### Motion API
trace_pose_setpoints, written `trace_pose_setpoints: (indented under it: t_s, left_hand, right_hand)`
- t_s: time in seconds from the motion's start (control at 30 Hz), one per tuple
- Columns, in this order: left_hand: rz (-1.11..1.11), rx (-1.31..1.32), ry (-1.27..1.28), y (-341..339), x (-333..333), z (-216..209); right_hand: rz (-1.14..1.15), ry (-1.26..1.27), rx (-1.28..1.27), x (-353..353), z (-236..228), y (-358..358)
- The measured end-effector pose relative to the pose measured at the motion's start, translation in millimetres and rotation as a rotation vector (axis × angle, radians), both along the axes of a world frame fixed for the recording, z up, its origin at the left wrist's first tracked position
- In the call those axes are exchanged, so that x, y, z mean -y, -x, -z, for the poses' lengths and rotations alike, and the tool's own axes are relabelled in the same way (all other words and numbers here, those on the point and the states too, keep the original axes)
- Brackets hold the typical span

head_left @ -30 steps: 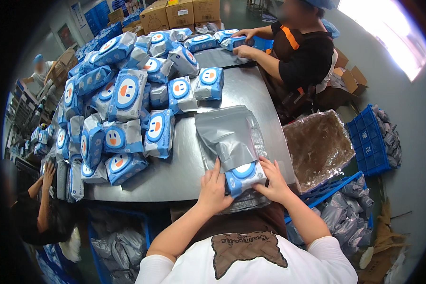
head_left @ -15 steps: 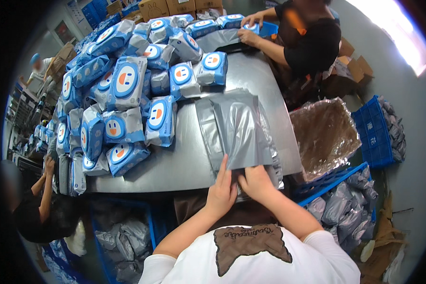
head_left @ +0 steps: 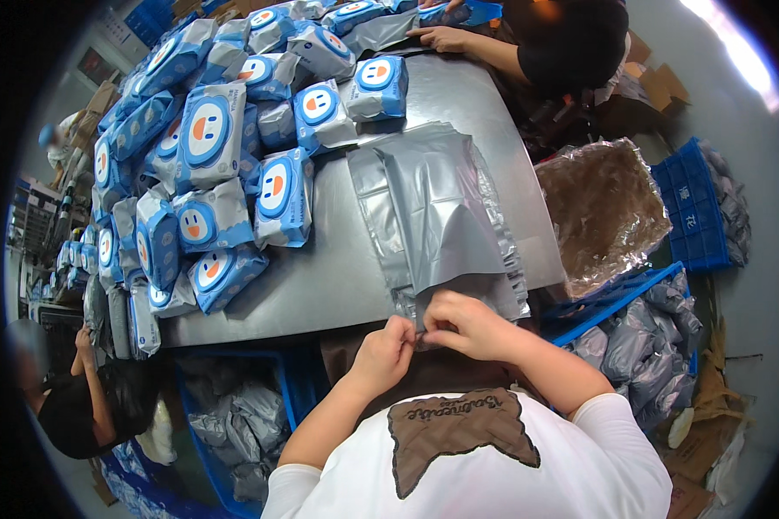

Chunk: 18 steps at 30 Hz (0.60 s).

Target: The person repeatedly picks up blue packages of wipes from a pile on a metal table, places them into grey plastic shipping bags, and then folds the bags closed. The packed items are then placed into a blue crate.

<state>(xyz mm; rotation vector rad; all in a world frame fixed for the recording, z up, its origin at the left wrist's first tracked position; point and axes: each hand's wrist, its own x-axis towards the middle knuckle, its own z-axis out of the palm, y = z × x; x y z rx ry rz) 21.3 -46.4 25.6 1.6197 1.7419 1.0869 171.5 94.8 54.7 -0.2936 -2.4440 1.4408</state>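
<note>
At your far left, a co-worker in a black top (head_left: 69,415) is half lost toward the dark fisheye rim. Next come crinkled blue-and-white plastic packs with oval smiling faces (head_left: 208,134), heaped on a smooth silver metal table (head_left: 333,268); the lower ones are mostly covered. Below, the table edge hides part of a blue plastic crate of puckered grey parcels (head_left: 242,424). Your left hand (head_left: 383,355) is narrow, forearm angled up and inward, fingertips pinching the near edge of a glossy grey plastic bag (head_left: 459,238), which lies in front of you over a stack with rippled edges. Your right hand (head_left: 472,327) curls in from the other side, thumb and fingers closed on that edge; they hide exactly how the film is held. Beyond, a second co-worker in dark clothing (head_left: 571,43) is cropped at the top. Rightmost are a brown bin lined with wrinkled clear film (head_left: 606,203) and blue slatted crates (head_left: 688,208).
</note>
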Motion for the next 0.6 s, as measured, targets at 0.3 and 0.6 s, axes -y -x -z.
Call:
trace_pose_setpoints:
  t_s: [0.3,0.6]
  left_hand:
    - [-0.053,0.488,0.228,7.7,8.8,-9.7]
    - [0.245,-0.773,-0.338,38.6,-72.8,-55.7]
  right_hand:
    - [0.945,0.098,0.738,-243.8,100.8,-237.3]
    - [0.01,-1.116,-0.14,-95.8,-28.6,-50.2]
